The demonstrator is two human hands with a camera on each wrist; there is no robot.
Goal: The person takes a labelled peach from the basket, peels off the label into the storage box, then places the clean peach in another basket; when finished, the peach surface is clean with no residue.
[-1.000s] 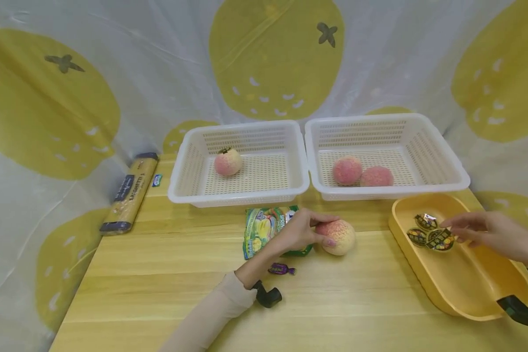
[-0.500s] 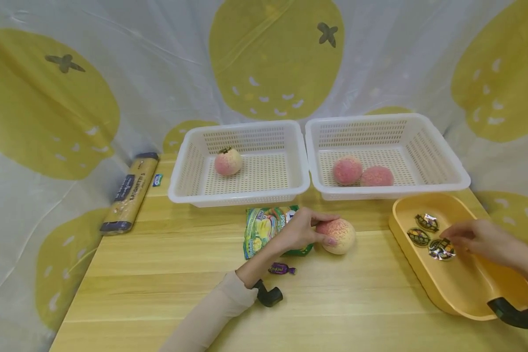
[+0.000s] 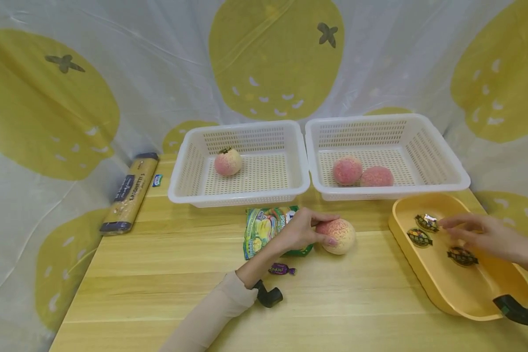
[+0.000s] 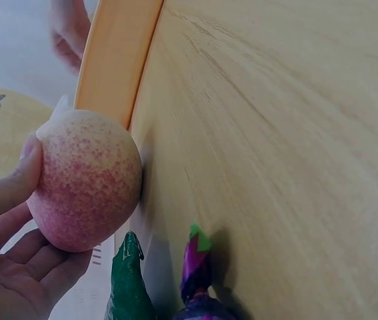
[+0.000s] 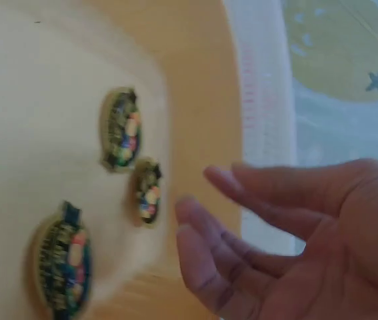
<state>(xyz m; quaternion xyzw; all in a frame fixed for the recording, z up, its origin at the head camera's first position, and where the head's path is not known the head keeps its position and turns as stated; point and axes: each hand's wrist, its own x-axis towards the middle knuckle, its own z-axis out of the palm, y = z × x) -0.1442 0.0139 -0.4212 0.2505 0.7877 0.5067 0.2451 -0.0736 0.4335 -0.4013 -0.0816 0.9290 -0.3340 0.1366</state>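
Note:
My left hand (image 3: 303, 232) grips a pink-and-cream peach (image 3: 338, 236) resting on the wooden table; in the left wrist view the thumb and fingers (image 4: 15, 220) curl round the peach (image 4: 85, 180). My right hand (image 3: 475, 233) hovers with fingers straight over the yellow tray (image 3: 440, 288), holding nothing. Three dark foil-wrapped sweets lie in the tray: one (image 3: 426, 222) by the fingertips, one (image 3: 419, 237) to the left, one (image 3: 462, 256) below the hand. The right wrist view shows the open hand (image 5: 269, 227) beside the sweets (image 5: 122, 130).
Two white baskets stand at the back: the left basket (image 3: 189, 188) holds one peach (image 3: 227, 162), the right basket (image 3: 444, 183) holds two (image 3: 347, 170). A green snack bag (image 3: 264, 227) and a purple candy (image 3: 281, 269) lie by my left wrist. A spaghetti pack (image 3: 129, 193) lies far left.
My right hand let go of a foil sweet, which now lies lower in the tray, and the fingers have straightened above it. The left hand and peach have not moved.

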